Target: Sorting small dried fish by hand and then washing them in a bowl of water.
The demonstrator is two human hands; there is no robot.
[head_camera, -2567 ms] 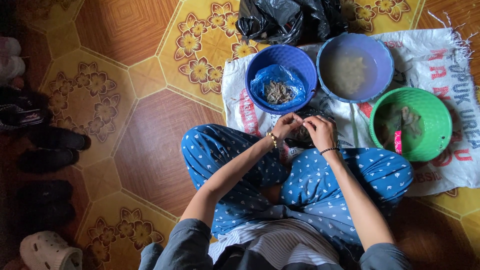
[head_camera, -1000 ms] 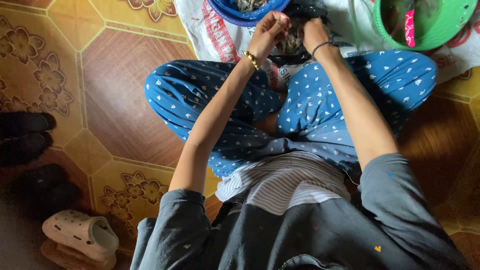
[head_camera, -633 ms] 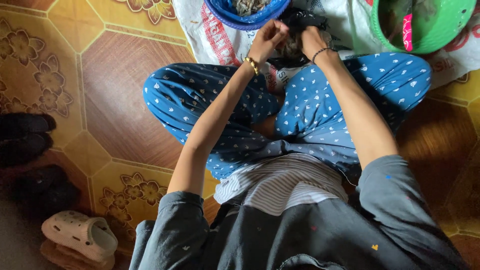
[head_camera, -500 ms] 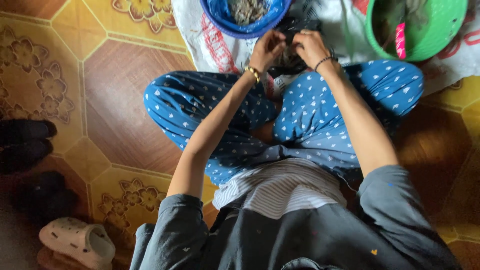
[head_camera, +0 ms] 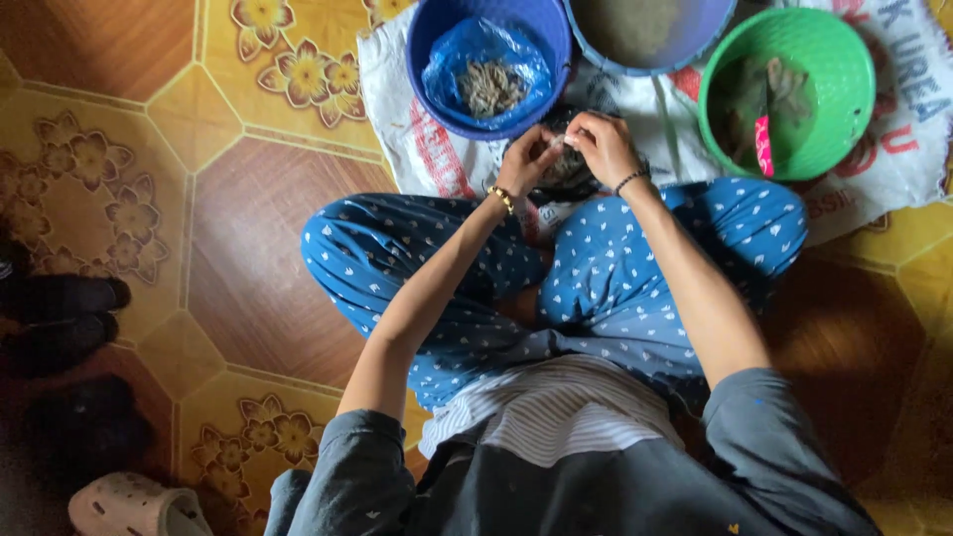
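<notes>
Both hands meet just beyond the crossed legs, over a dark heap (head_camera: pixel 568 171) on a white woven sack (head_camera: pixel 397 94). Left hand (head_camera: pixel 526 159), gold bracelet at the wrist, has fingertips drawn together toward the right hand; right hand (head_camera: pixel 604 147), dark cord bracelet, curls its fingers the same way. Between them sits a small pale thing (head_camera: pixel 558 145), pinched from both sides. Too small to name; it looks like one of the little dried fish in the bowl ahead, but that is a guess. Whether each hand truly grips it or only touches cannot be settled.

Handling, as a judgement: light, thin, brittle if dried, likely to snap or slip if squeezed hard. Best held by fingertips at either end, with soft pressure. Its long axis seems to run left-right between the two hands, roughly level; which end is head or tail cannot be told.

Nearer the camera: blue dotted trousers (head_camera: pixel 615 288), striped shirt hem, grey sleeves.

Farther out, on the sack: a blue bowl (head_camera: pixel 429 60) lined with a blue plastic bag (head_camera: pixel 452 74), holding a small pile of greyish slivers (head_camera: pixel 489 87), just beyond the left hand. Beside it, a second blue-rimmed basin (head_camera: pixel 685 55) with murky contents. To the right, a green basket (head_camera: pixel 844 60) with greyish scraps and a pink-handled tool (head_camera: pixel 763 149) lying lengthwise.

Patterned floor tiles (head_camera: pixel 109 189) on the left; dark shoes (head_camera: pixel 60 318) and a pale clog (head_camera: pixel 134 506) well apart.
</notes>
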